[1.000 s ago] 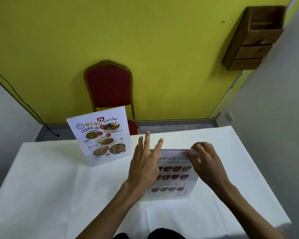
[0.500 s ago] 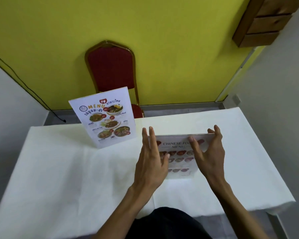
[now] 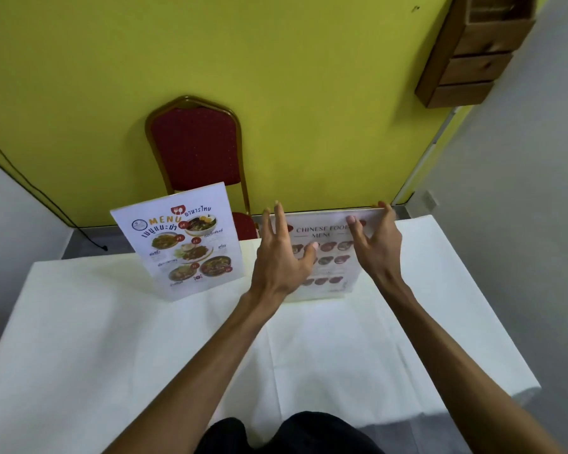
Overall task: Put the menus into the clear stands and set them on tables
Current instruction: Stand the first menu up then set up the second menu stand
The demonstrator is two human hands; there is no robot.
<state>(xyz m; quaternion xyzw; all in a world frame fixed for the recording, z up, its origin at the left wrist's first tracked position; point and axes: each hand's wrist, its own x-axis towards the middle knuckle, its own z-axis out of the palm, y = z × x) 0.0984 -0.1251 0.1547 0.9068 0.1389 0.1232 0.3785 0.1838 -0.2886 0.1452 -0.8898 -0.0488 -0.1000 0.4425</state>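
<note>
Two menus standing on a table (image 3: pixel 112 339) draped in a white cloth, both toward its far side. Far left: a Thai menu (image 3: pixel 181 249) in a clear stand, upright, tilted slightly back, untouched by either hand. Just right of it, apart from it: a Chinese food menu (image 3: pixel 328 253) in its clear stand, base resting on the cloth, top edge leaning away.

Left hand (image 3: pixel 281 257) at the left edge of the Chinese food menu, fingers spread and pointing up past the top corner, thumb across the printed face near the dish pictures. Right hand (image 3: pixel 376 245) at the upper right corner, fingertips hooked over the top edge, thumb pressed on the front beside the title. Both hands clasped loosely on the sheet from either side, fingers apart rather than curled into fists.

Behind the table, at the far side: a red padded chair (image 3: pixel 195 149) with a gold frame, against a yellow-green wall (image 3: pixel 276 77). Upper right: a wooden wall rack (image 3: pixel 476 57). Along the left wall and floor: a black cable (image 3: pixel 46 198).
</note>
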